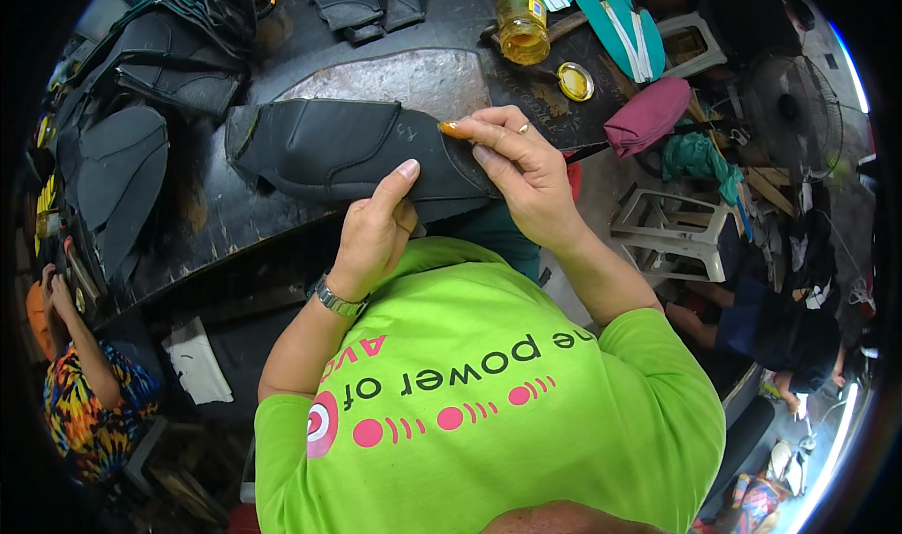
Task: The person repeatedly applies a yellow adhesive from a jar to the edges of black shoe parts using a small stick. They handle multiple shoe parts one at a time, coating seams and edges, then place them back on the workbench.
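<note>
I see my left hand (376, 229) clamping the black shoe-upper panel (348, 149) at the workbench's (225, 215) near edge, steadying it. My right hand (526, 172) pinches a glue-tipped brush (453, 129) onto the panel's end; glue jar (522, 27) stands beyond.

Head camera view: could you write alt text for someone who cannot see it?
A person in a lime-green shirt presses a black shoe upper piece on a dark worktable, left hand holding its edge, right hand holding a small brush to it. An amber glue jar stands behind.
</note>
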Demonstrator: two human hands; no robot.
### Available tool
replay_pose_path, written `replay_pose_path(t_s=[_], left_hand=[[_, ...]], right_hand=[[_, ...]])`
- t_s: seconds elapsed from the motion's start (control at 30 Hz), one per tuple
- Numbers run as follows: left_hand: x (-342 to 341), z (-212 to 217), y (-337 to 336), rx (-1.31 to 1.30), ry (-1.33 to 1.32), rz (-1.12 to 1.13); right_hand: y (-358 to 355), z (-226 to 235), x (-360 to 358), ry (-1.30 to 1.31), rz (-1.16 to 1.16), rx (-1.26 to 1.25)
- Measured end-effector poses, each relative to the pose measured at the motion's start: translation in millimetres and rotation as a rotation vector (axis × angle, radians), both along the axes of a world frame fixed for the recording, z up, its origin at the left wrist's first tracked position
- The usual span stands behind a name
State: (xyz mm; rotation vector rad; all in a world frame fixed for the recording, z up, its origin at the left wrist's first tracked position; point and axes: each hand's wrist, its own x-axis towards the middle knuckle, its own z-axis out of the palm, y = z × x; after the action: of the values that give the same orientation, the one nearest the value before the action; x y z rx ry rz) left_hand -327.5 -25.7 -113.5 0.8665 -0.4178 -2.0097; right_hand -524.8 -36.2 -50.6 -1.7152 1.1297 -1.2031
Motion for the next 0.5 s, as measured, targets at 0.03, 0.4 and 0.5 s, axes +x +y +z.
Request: replay_pose_path(t_s=[0.03, 0.4, 0.5], left_hand=[[-1, 0, 0, 0.055, -0.004, 0.028], [-7, 23, 1, -0.011, 0.042, 0.055], [-7, 30, 0, -0.025, 0.110, 0.053]], right_hand=[[0, -3, 1, -0.009, 0.003, 0.009], [0, -12, 0, 0.091, 0.061, 0.034], [2, -13, -4, 0.078, 0.096, -0.001]])
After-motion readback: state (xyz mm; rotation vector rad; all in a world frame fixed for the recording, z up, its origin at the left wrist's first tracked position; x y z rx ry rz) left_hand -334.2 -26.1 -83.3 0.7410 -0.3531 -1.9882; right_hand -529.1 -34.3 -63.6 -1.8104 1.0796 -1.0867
